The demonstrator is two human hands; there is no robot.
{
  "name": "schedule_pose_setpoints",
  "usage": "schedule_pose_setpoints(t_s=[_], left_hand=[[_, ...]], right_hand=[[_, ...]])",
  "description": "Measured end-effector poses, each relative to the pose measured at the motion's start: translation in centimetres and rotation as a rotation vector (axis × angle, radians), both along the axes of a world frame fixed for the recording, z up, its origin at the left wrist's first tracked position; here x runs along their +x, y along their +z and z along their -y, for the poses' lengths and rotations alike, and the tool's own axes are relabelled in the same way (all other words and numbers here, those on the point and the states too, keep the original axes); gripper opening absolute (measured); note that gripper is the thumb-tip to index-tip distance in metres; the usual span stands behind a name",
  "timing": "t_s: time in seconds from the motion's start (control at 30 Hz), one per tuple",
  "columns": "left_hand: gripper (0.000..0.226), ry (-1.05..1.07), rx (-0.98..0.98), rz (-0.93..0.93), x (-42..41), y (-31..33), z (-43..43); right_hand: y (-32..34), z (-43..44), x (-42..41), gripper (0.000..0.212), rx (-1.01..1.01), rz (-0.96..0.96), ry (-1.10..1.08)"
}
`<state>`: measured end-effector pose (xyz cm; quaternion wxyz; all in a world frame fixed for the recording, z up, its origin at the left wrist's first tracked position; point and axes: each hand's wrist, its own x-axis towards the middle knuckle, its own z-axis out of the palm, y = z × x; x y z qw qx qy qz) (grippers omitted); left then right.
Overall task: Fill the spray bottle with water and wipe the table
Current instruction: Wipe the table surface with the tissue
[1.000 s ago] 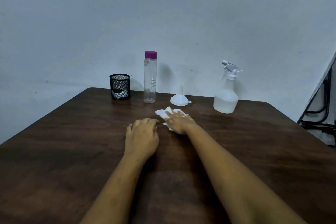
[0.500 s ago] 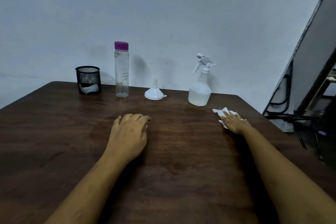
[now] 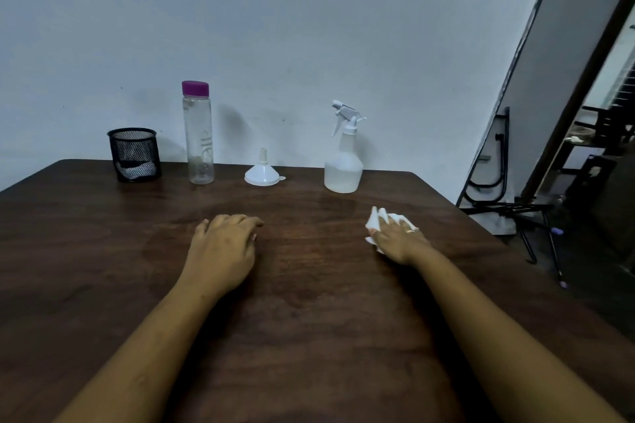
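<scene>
Since a second ago the crumpled white tissue (image 3: 372,221) has gone from the middle of the table (image 3: 309,319), just beside the left hand (image 3: 223,247), out to the right side. It now lies near and slightly right of the spray bottle (image 3: 343,168). The right hand (image 3: 400,240) went with it and presses it down on the wood with fingers spread. This grip is released rather than clenched, and tissue pokes up between the fingers. A ring (image 3: 410,231) shows on one finger.

The left hand has kept its place at the middle, palm down, its grip slack and holding nothing.

The spray bottle stands upright at the far edge, its head on and clear liquid in its lower part. To its left along that edge are a white funnel (image 3: 263,173) set mouth down, a clear bottle (image 3: 198,141) with a purple cap, and a black mesh cup (image 3: 134,154) with something white inside. None of these lies between the hands. Beyond the right edge, a black metal frame (image 3: 498,189) stands on the floor.
</scene>
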<state>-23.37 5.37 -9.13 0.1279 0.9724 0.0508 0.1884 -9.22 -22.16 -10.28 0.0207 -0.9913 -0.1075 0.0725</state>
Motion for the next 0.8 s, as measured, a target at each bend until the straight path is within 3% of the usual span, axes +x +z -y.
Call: schedule_pose_setpoints(t_s=[0.37,0.67,0.8], left_hand=[[0.034,0.032,-0.098,0.108,-1.1,-0.3,-1.0],[0.033,0.009,-0.13,0.095,-1.1,-0.6,-0.8],[0.035,-0.002,-0.115,0.058,-1.1,-0.6,-0.8]], right_hand=[[0.8,-16.9,-10.1,0.064,0.032,-0.054,0.567],[1.3,-15.4,-10.8,0.058,0.065,-0.073,0.6],[1.7,-12.3,-8.1,0.051,-0.084,0.005,0.607]])
